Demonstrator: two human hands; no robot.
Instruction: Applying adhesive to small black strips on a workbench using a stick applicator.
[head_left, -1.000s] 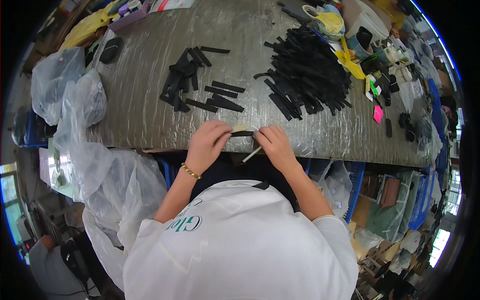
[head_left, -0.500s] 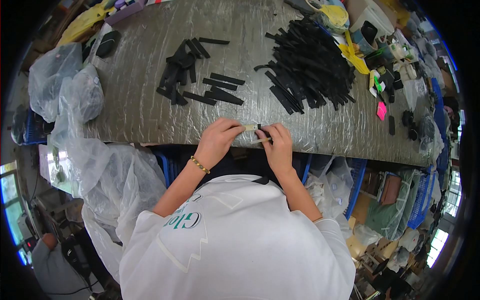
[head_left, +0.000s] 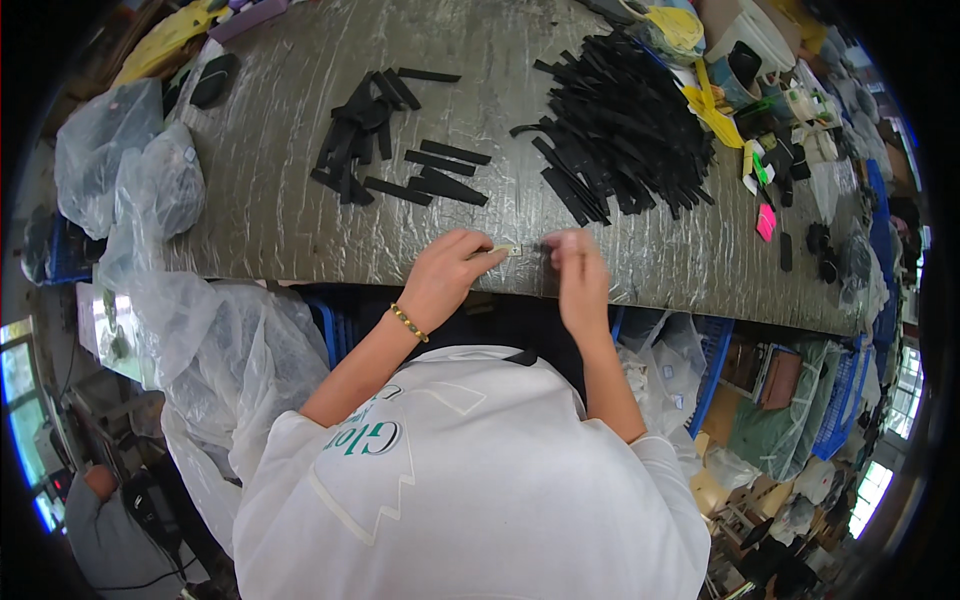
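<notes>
Near the table's front edge, my left hand (head_left: 447, 270) pinches a short, pale, flat strip (head_left: 512, 250) between thumb and fingers; its kind is too small to make out. Just to the right of it is my right hand (head_left: 580, 270), apart from the strip and smeared by motion. Something dark shows at its fingertips, but I cannot tell whether it is held. Beyond my left hand lie loose black strips (head_left: 447, 158) and a small heap of black strips (head_left: 352, 135). A much larger pile of black strips (head_left: 630, 125) sits beyond my right hand.
The table (head_left: 270, 180) has a wrinkled, shiny grey cover. Clear plastic bags (head_left: 160, 190) crowd its left side. A pink tag (head_left: 766, 222), a yellow ribbon (head_left: 712, 118) and cups lie at the right. Blue crates (head_left: 712, 370) stand below the front edge.
My right hand has moved away from the pale strip, up and to the right. The left hand keeps hold of the strip, nearly in place. The black piles look unchanged.
</notes>
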